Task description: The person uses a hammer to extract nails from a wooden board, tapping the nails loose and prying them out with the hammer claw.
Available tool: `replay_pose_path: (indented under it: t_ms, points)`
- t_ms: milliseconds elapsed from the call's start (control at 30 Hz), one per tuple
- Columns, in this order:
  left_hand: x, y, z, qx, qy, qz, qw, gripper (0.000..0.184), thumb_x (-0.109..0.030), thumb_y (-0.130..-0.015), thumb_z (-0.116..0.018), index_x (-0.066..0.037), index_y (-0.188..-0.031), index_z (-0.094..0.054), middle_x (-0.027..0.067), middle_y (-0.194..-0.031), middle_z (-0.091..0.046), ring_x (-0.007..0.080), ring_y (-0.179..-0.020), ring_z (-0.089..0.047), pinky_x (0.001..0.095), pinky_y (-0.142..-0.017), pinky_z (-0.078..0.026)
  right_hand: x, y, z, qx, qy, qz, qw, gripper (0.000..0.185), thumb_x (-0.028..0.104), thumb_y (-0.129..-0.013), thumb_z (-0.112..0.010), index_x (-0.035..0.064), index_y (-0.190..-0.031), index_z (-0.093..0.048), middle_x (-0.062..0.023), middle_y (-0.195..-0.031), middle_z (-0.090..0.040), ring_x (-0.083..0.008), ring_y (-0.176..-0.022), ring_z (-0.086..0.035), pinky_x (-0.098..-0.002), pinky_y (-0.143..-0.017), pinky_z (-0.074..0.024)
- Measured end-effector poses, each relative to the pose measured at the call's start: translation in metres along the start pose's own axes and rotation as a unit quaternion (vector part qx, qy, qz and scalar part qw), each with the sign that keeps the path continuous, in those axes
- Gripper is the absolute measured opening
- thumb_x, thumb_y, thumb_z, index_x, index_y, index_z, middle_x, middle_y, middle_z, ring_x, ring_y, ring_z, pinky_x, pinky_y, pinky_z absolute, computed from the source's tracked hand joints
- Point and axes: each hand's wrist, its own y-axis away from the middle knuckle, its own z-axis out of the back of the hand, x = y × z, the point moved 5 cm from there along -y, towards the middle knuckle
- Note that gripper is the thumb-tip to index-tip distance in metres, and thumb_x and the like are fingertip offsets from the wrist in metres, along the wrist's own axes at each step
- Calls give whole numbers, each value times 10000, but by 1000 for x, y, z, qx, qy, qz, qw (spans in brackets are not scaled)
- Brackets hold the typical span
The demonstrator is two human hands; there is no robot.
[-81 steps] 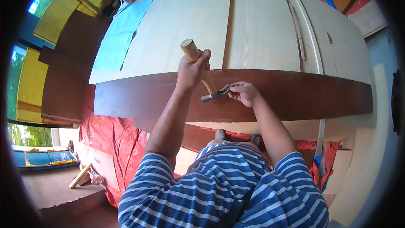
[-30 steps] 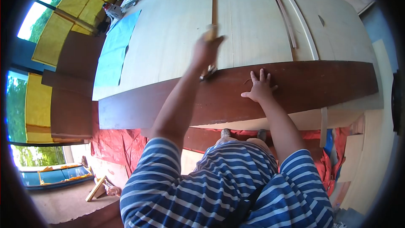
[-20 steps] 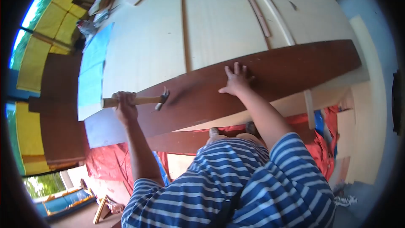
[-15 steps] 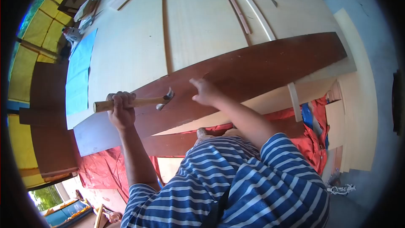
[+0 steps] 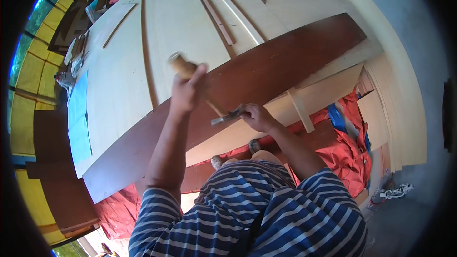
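My left hand [image 5: 188, 90] is closed around the wooden handle of a claw hammer [image 5: 227, 116], the butt end pointing up and away. The hammer's metal head is low, over the front part of a long reddish-brown board [image 5: 285, 59]. At the claw end of the head is my right hand [image 5: 257, 117], its fingers curled together in a pinch. Whether they grip the claw or some small piece there is hidden. The brown board lies along the near edge of a pale plywood surface [image 5: 181, 28].
Thin wooden strips [image 5: 233, 7] lie across the plywood. A blue sheet [image 5: 78, 119] is at the left. Below the near edge, a short pale batten [image 5: 301, 110] sticks out, with red tarpaulin [image 5: 340, 154] under it. Pale panels [image 5: 402, 85] lean at the right.
The hammer has swung from nearly level to tilted, its head now nearer me. My right hand has drawn back from over the brown board to the claw, its fingers closing. The view has shifted.
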Motion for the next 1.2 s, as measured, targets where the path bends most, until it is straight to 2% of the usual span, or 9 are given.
replay_pose_path:
  t_ms: [200, 300, 400, 533, 633, 767, 900, 1000, 1200]
  points:
    - [-10, -59, -155, 173, -212, 33, 961, 427, -444, -910, -724, -42, -829, -609, 23, -675, -586, 123, -640, -577, 331, -588, -477, -76, 38, 95, -194, -243, -211, 927, 108, 109, -900, -644, 9, -938, -657, -149, -812, -654, -302, -779, -642, -363, -724, -490]
    - [-9, -82, -202, 123, -280, 9, 952, 450, -460, -885, -745, -26, -851, -630, 47, -664, -609, 137, -634, -582, 349, -590, -478, -96, 50, 154, -44, 55, -270, 960, 272, 237, -884, -687, 8, -1026, -651, -176, -943, -672, -322, -899, -652, -381, -810, -516]
    - [19, -110, -244, 90, -264, -7, 960, 490, -481, -867, -748, -3, -949, -673, 122, -716, -666, 206, -681, -634, 382, -663, -514, -108, 62, 190, 55, 353, -402, 843, 523, 373, -813, -749, 15, -1168, -612, -191, -1153, -642, -366, -1051, -628, -428, -911, -526]
    - [38, -140, -305, 83, -332, -49, 938, 552, -499, -870, -694, 0, -1102, -650, 210, -898, -712, 352, -876, -701, 428, -771, -536, -111, 24, 216, -72, 374, -315, 869, 962, 474, -752, -793, 51, -1506, -371, -176, -1577, -337, -403, -1458, -302, -555, -1163, -309]
    - [36, -151, -347, 119, -317, 2, 941, 586, -474, -881, -673, -28, -1253, -601, 222, -1043, -714, 380, -1012, -685, 442, -855, -539, -122, 3, 213, 60, 309, -410, 856, 1082, 515, -740, -804, 74, -1567, -263, -159, -1651, -178, -359, -1531, -137, -583, -1215, -176]
    - [41, -156, -375, 178, -298, -26, 938, 606, -498, -881, -691, -38, -1263, -598, 229, -1108, -694, 372, -1063, -663, 441, -899, -514, -136, 5, 196, 37, 347, -417, 839, 1118, 526, -707, -831, 100, -1573, -267, -112, -1660, -182, -305, -1531, -172, -584, -1213, -193]
    - [31, -131, -316, 147, -287, -43, 945, 546, -498, -889, -704, -34, -1163, -616, 193, -1005, -705, 316, -975, -684, 419, -838, -510, -139, 11, 200, 37, 340, -405, 848, 1116, 533, -709, -828, 114, -1576, -264, -93, -1666, -169, -275, -1533, -174, -578, -1214, -201]
    - [77, -112, -199, 74, -61, -16, 995, 342, -364, -938, -705, -35, -973, -620, 46, -854, -645, 135, -787, -606, 326, -692, -498, -139, 9, 200, 33, 334, -414, 846, 1112, 525, -706, -833, 127, -1577, -268, -85, -1670, -159, -266, -1535, -171, -572, -1213, -207]
    - [77, -66, -77, -49, 298, -68, 951, 225, -224, -999, -638, -55, -865, -575, 12, -738, -552, 112, -673, -524, 287, -632, -442, -141, 2, 197, 46, 364, -427, 826, 1095, 498, -700, -843, 140, -1573, -286, -88, -1668, -163, -271, -1531, -182, -553, -1207, -238]
